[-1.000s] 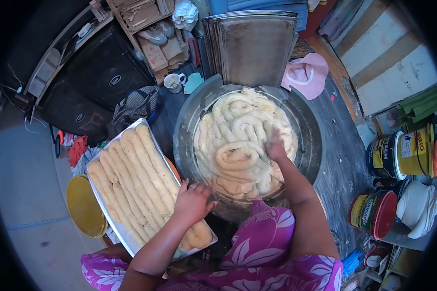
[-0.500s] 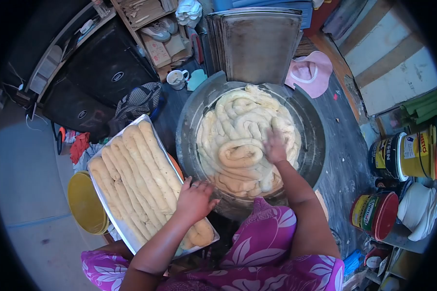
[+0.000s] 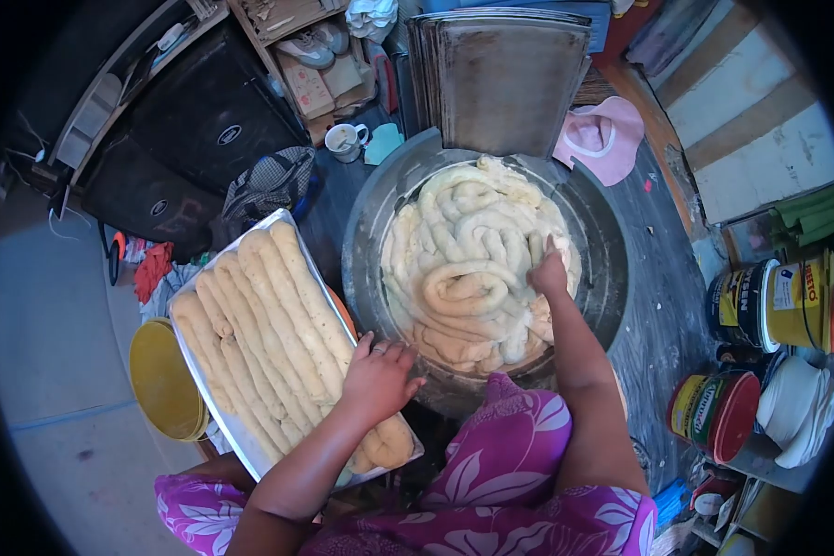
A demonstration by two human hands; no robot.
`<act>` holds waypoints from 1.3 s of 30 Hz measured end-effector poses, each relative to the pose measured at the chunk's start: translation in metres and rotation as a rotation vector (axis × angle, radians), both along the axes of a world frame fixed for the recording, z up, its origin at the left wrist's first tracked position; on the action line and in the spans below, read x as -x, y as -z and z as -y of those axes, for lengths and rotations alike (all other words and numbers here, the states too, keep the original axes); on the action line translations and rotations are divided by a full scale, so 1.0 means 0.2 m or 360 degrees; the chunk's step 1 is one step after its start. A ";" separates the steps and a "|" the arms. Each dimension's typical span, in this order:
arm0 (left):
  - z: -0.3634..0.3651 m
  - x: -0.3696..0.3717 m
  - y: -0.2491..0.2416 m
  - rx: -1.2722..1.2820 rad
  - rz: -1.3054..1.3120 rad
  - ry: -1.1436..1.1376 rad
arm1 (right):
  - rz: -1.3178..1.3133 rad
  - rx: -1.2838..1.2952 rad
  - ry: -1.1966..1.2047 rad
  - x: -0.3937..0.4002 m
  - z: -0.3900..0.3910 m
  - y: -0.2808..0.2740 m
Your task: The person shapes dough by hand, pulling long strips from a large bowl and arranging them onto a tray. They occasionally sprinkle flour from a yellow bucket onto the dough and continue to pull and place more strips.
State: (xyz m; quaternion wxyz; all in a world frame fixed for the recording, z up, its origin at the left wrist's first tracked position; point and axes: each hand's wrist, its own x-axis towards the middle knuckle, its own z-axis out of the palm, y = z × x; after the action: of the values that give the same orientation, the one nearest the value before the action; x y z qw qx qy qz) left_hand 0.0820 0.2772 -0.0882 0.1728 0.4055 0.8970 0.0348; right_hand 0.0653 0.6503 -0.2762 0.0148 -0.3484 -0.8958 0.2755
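A large dark round basin [image 3: 366,246] holds pale dough [image 3: 468,218] coiled in thick, floury ropes. My right hand [image 3: 549,273] is at the right side of this heap, its fingers curled in against the dough; the fingertips are partly hidden. To the left, a metal baking tray [image 3: 221,419] lies tilted across my lap, lined with long dough ropes [image 3: 271,310] side by side. A folded end of rope [image 3: 386,443] lies in its near corner. My left hand [image 3: 378,380] rests over the tray's right edge, fingers loosely spread and gripping nothing.
Flat metal sheets [image 3: 514,83] stand behind the basin, beside a pink hat [image 3: 605,139]. A mug [image 3: 345,142] sits at the back left. A yellow bucket [image 3: 162,380] is left of the tray; paint buckets [image 3: 713,412] stand at the right.
My right hand has shifted right and slightly nearer across the dough, going from spread and blurred to curled in. My left hand stays by the tray's edge. The view has shifted slightly.
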 end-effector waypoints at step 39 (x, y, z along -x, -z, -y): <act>0.57 0.32 -1.87 -0.3217 0.0898 -0.0055 | 0.0497 0.1238 -0.1297 0.05 0.62 -0.96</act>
State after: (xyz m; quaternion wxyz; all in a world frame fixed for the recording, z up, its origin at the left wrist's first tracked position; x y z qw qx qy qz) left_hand 0.0172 0.1634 0.2866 -0.0439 0.3253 0.3832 0.8634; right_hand 0.0560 0.5255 -0.0850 -0.3535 0.0081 -0.7821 0.5131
